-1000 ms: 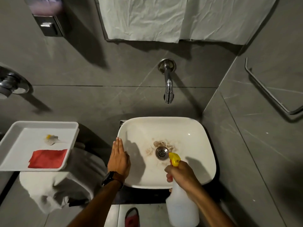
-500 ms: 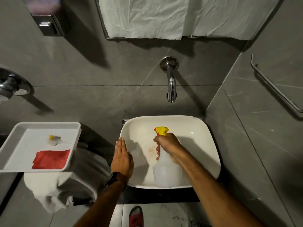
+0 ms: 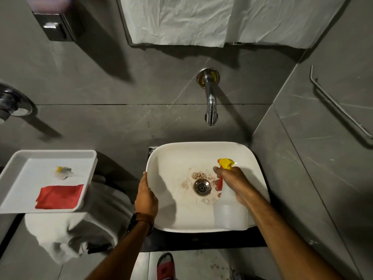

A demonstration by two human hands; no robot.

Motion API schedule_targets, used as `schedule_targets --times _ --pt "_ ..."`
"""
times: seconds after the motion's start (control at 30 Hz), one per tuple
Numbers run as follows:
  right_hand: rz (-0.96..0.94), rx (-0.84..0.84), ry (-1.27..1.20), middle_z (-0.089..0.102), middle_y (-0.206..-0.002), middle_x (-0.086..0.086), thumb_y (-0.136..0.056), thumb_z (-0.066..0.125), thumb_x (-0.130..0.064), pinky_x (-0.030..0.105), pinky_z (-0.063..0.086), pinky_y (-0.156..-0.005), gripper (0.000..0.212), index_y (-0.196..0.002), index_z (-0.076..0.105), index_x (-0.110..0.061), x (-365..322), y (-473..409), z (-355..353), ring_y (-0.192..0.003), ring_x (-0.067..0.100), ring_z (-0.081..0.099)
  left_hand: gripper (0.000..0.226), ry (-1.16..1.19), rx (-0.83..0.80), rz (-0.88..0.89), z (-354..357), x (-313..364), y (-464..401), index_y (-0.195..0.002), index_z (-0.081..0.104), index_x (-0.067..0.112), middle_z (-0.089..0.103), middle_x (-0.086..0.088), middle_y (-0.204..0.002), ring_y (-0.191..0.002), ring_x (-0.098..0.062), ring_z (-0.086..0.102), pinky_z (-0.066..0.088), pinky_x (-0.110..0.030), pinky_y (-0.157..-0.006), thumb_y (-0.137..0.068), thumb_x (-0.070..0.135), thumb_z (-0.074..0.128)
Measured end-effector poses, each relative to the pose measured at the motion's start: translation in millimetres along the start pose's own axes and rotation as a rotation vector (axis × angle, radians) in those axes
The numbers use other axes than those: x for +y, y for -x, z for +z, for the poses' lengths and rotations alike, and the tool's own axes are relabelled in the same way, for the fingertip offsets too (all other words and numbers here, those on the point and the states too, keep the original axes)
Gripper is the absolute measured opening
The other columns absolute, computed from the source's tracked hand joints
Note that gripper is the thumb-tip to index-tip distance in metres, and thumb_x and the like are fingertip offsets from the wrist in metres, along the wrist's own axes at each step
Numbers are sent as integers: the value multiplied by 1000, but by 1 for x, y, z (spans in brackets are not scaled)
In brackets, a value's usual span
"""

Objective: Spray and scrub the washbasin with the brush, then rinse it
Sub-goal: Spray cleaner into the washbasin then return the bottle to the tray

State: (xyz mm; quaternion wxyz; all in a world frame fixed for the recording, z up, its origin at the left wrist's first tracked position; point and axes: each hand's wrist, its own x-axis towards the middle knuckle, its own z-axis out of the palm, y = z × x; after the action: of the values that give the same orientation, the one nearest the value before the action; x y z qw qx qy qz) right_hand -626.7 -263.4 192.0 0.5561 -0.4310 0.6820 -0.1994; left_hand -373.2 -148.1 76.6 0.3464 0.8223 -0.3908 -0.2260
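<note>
Over the basin: spraying stage, judged early
Basin (image 3: 238,154): brown grime around drain (image 3: 202,186); unscrubbed, unrinsed
Tray (image 3: 12,172): holds brush (image 3: 64,172), untouched
Right hand (image 3: 232,181): grips bottle (image 3: 230,213), nozzle aimed left
Left hand (image 3: 145,196): flat, open on left rim

Grey stone-look tiles (image 3: 125,83) with thin pale veins cover the wall in front of me and the side wall on my right, where a metal rail (image 3: 339,110) runs slantwise. A crumpled white sheet (image 3: 201,19) hangs over the framed panel above, and a dark dispenser (image 3: 55,27) is fixed up on my left. Hard light throws sharp shadows across the wall, and the floor (image 3: 201,265) below is grey tile too.
</note>
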Motion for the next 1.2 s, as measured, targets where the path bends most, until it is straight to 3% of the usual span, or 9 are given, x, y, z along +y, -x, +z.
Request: schedule_targets --times 0.07,0.13,0.27,0.4,0.57,0.77,0.9,1.07,1.2 --pt "42 29 -62 66 -68 13 -83 65 -20 45 62 -60 29 -112 70 -25 7 -2 -15 -56 31 64 73 36 0 17 -1 0 2 -154 16 32 38 -4 -154 -125 -29 53 46 -46 -107 -94 -2 39" --pt "72 56 -95 59 -67 13 -85 63 -13 38 56 -49 31 -111 70 -28 13 -4 -31 -49 27 56 69 66 -1 21 -2 0 3 -155 16 30 38 -6 -154 -128 -30 50 42 -46 -110 -97 0 38" --pt "105 67 -74 65 -73 15 -88 72 -31 39 56 -53 26 -107 69 -13 23 -6 -60 -55 30 63 66 90 -13 17 -4 1 0 -155 17 28 39 -9 -153 -128 -32 50 42 -49 -111 -98 2 38" --pt "100 86 -87 54 -78 9 -95 62 -17 35 54 -49 29 -119 64 -31 32 -5 -78 -54 26 53 68 91 -21 5 -5 1 -1 -155 17 28 41 -12 -151 -124 -35 53 44 -51 -108 -97 1 39" --pt "89 54 -63 59 -87 12 -96 67 -30 38 56 -51 22 -118 63 -31 45 16 -88 -58 28 59 70 88 -31 -3 -6 3 1 -155 15 33 41 -11 -151 -124 -34 52 44 -53 -107 -97 1 39" --pt "77 81 -19 61 -87 12 -97 67 -25 32 54 -48 25 -121 65 -31 72 38 -81 -60 26 57 70 92 -32 -23 -5 5 2 -155 14 33 42 -10 -150 -124 -33 52 44 -54 -107 -97 1 39" --pt "109 75 49 60 -76 8 -94 66 -24 30 51 -49 28 -122 69 -29 89 48 -69 -54 24 57 70 82 -43 -39 -4 3 2 -155 13 33 41 -9 -150 -124 -32 51 44 -53 -107 -98 2 39" --pt "127 6 99 68 -64 9 -91 68 -40 31 56 -50 25 -115 68 -40 97 68 -49 -52 23 64 70 84 -41 -57 -3 4 2 -155 13 35 41 -8 -150 -125 -30 51 43 -52 -108 -98 3 39" --pt "86 -38 137 63 -61 4 -93 65 -29 28 52 -50 27 -119 68 -38 95 83 -24 -47 17 58 72 104 -41 -68 -3 4 2 -155 14 35 42 -7 -149 -123 -29 51 43 -53 -109 -97 1 39"
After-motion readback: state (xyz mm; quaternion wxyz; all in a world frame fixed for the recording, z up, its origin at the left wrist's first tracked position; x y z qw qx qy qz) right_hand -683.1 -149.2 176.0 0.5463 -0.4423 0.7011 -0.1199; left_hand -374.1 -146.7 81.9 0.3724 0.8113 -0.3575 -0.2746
